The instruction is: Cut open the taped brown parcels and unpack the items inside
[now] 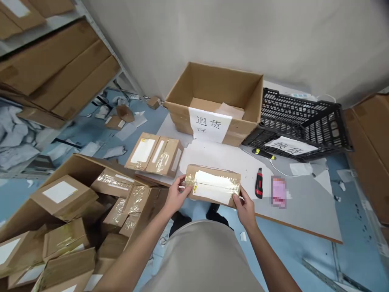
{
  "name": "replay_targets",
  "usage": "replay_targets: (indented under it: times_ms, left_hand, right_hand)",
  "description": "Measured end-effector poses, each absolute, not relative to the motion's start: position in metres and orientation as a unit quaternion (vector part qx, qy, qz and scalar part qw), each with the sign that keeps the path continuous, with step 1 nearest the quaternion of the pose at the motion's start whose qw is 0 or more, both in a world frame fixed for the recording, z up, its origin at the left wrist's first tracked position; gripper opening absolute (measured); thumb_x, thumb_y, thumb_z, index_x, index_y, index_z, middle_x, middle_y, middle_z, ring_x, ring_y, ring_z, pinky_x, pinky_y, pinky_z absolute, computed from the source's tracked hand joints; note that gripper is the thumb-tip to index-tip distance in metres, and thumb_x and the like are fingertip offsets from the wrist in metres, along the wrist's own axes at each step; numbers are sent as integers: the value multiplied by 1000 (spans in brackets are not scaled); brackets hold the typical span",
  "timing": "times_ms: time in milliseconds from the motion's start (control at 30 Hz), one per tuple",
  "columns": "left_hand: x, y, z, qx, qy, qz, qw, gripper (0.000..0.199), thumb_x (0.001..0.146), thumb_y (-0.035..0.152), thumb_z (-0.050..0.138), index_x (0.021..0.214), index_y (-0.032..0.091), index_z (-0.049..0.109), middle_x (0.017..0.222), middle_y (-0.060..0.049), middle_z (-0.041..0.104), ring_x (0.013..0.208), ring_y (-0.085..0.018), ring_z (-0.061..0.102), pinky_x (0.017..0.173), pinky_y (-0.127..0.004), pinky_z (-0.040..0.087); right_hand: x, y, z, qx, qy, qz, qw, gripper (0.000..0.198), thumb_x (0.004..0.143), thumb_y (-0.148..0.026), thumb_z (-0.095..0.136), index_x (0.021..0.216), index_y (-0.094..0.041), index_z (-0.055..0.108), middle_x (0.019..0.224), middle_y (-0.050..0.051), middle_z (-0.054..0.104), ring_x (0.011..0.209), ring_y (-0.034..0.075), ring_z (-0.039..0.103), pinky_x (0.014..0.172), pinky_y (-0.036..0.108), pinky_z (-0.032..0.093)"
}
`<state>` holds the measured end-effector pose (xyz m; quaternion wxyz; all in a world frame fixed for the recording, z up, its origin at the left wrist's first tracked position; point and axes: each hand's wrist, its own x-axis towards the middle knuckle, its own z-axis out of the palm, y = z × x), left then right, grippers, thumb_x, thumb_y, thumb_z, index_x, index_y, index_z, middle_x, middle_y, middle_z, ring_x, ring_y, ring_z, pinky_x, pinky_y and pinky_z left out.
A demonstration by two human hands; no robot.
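Note:
Between my two hands is a taped cardboard box (214, 185) with white labels on its upper face, held at the table's front edge. My left hand (178, 195) grips its left end, thumb on top. On its right end, my right hand (244, 206) is closed in the same way. Just right of the held box, a red and black utility knife (259, 184) lies on the table (306, 207). Two more taped boxes (153, 156) sit side by side at the table's left end.
A large open carton (212, 136) with a paper sign stands at the back, beside a black plastic crate (299, 121). A yellow and black cutter (263, 154) lies before the crate. At lower left, a big carton (71, 162) holds several parcels. Shelves with cartons (60, 73) rise at upper left.

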<state>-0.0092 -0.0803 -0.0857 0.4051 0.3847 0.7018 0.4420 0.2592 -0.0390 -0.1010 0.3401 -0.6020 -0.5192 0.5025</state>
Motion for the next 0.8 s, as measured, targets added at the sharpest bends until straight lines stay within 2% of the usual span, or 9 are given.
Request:
replay_targets:
  times_ms: [200,400,567,667,800]
  left_hand:
    - [23,-28,-116,405,690,407,441,52,77,47,57,118,15,54,113,-11,61,86,-18,57,72,-30,47]
    - [14,6,-155,442,650,384,485,53,78,47,54,122,16,54,113,-9,62,90,-20,57,76,-33,48]
    - [1,4,-174,471,617,345,528,60,79,47,54,131,19,47,122,-9,58,105,-23,54,85,-36,48]
    - [-2,-3,-177,468,586,349,562,71,77,45,58,139,20,34,136,-10,47,120,-24,46,95,-38,43]
    - [-6,-13,-184,492,563,334,574,97,63,35,74,144,21,23,144,-12,35,128,-26,38,104,-41,34]
  right_hand:
    - [279,-1,-121,-620,-495,506,337,64,81,-53,51,135,-20,45,129,8,56,117,27,51,96,41,42]
    - [277,15,-148,-652,-490,482,319,68,77,-58,52,132,-18,49,119,9,63,104,27,58,94,44,42]
    - [272,5,-161,-671,-459,475,338,67,75,-58,55,131,-21,51,120,8,63,107,27,57,94,44,43]
    - [270,2,-166,-671,-450,476,347,69,76,-58,54,134,-21,46,129,8,56,116,26,52,100,43,37]
    - [276,-4,-173,-669,-431,498,345,70,76,-57,55,136,-23,44,135,7,50,123,26,46,104,45,32]
